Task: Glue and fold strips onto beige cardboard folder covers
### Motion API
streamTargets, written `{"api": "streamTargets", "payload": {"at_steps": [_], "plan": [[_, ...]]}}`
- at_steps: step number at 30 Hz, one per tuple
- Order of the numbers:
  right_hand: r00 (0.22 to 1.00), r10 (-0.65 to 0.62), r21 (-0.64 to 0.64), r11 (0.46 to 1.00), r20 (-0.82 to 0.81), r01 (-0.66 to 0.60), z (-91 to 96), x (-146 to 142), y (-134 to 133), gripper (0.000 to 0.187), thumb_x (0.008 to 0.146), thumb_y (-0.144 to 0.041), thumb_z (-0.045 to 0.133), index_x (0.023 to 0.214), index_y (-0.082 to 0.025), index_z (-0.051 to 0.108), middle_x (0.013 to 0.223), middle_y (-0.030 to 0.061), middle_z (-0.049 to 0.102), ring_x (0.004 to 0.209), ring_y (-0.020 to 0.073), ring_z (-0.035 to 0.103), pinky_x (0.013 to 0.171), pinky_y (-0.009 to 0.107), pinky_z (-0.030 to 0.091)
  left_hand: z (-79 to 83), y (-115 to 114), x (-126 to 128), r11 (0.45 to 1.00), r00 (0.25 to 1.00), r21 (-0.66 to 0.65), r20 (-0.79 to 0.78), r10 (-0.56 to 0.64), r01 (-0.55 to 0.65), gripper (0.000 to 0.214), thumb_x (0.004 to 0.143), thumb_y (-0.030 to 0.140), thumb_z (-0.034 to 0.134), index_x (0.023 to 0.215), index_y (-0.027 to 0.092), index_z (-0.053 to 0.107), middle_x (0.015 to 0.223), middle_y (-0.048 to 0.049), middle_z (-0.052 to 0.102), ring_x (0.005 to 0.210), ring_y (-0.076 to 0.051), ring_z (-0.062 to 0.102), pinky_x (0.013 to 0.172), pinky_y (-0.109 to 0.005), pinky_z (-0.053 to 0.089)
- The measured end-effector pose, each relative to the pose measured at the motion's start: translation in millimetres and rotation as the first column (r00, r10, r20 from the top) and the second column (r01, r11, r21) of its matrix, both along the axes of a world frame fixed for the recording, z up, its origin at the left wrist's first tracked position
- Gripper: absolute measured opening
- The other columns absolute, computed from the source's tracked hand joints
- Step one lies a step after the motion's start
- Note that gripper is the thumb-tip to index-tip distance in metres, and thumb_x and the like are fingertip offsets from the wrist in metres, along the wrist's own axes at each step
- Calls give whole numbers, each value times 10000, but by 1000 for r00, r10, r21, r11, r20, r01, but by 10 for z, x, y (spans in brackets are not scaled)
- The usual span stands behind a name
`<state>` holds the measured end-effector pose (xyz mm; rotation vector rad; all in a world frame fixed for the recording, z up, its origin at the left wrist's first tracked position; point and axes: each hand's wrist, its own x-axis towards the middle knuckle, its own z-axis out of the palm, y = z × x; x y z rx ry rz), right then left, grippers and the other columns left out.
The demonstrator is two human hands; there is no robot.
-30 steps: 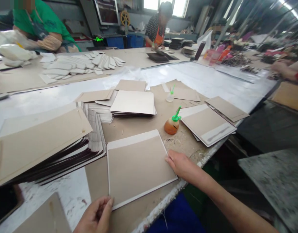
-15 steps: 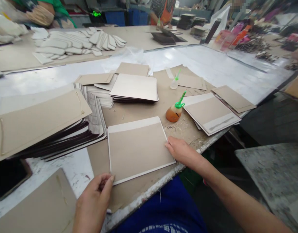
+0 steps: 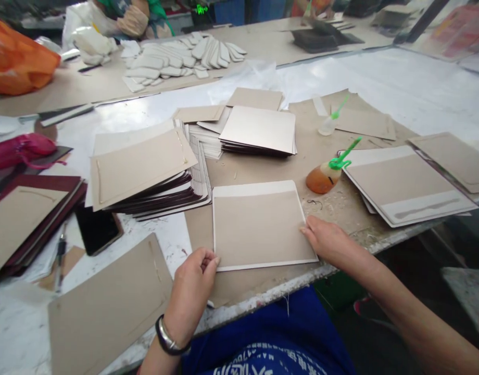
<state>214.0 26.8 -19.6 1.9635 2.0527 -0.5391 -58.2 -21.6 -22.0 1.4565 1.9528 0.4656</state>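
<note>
A beige cardboard panel [image 3: 261, 229] with a white border lies on the brown sheet before me. My left hand [image 3: 196, 273] is closed, thumb and fingers pinching its lower left corner. At the panel's right edge my right hand [image 3: 325, 237] is also closed, gripping near the lower right corner. Behind my right hand a squeeze bottle [image 3: 321, 178] of amber liquid with a green nozzle leans on the brown sheet. Left of the panel stands a stack of dark-edged boards [image 3: 161, 195], topped by a beige sheet [image 3: 141, 164] with glue-like lines near its ends.
More panels [image 3: 407, 182] lie to the right and another stack [image 3: 259, 127] farther back. A phone [image 3: 97, 229], a pen [image 3: 61, 255] and a loose beige sheet [image 3: 110, 307] are on my left. White cut pieces [image 3: 165, 62] cover part of the far table, where other people are at work.
My view has swung left, so the whole scene appears farther right and the phone, pen and pink pouch show. Both hands keep their hold on the panel's edges.
</note>
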Motion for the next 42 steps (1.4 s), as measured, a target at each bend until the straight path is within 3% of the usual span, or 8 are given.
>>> {"api": "streamTargets", "payload": {"at_steps": [29,42], "plan": [[1000,-18,-28,999,23,18,42,-29,-16,193,907,-214,370,915,-114,534,854,135,655,818,239,629,635,272,373,-48,-60,-34,999,996,-31,87,34,-31,278,692,475,482,721,225,599,687,-7,627,674,-190,573,665,-321,409],[1000,-23,-37,999,4,23,-8,-21,-3,189,896,-200,378,921,-105,539,852,151,652,812,248,631,633,279,378,-14,-55,-1,999,1000,44,31,-5,4,237,698,431,462,659,226,574,615,2,583,604,-173,547,612,-304,407]]}}
